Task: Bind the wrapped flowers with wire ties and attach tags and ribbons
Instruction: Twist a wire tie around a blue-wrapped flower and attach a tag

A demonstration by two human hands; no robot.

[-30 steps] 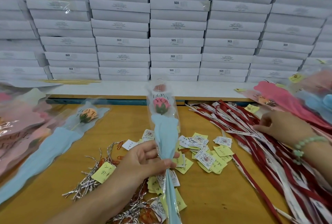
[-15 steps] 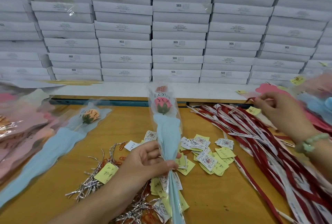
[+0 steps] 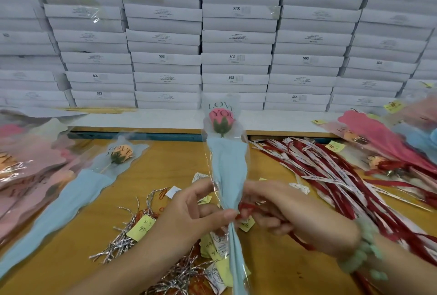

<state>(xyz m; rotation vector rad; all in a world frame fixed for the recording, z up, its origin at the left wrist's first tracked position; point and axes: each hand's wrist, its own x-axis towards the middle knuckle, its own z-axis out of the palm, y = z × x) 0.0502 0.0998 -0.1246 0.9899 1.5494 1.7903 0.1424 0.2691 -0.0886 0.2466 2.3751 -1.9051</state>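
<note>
My left hand [image 3: 189,212] pinches the narrow waist of an upright wrapped flower [image 3: 224,164], a pink rose in a clear sleeve with light blue paper. My right hand [image 3: 288,214] sits just right of that waist, fingers curled round a red ribbon [image 3: 247,207] held against the wrap; the ribbon trails down under my wrist. Silver wire ties [image 3: 123,240] lie in a heap below my left hand. Yellow and white paper tags [image 3: 142,227] are scattered around and under both hands.
A pile of red and white ribbons [image 3: 335,171] covers the right of the wooden table [image 3: 170,164]. Another blue-wrapped flower [image 3: 82,190] lies at left beside pink wrapped ones [image 3: 26,171]. Finished pink bouquets [image 3: 387,138] lie far right. White boxes [image 3: 236,34] are stacked behind.
My right hand left the ribbon pile at the right and came in to the flower's waist with a red ribbon. My left hand kept holding the flower upright.
</note>
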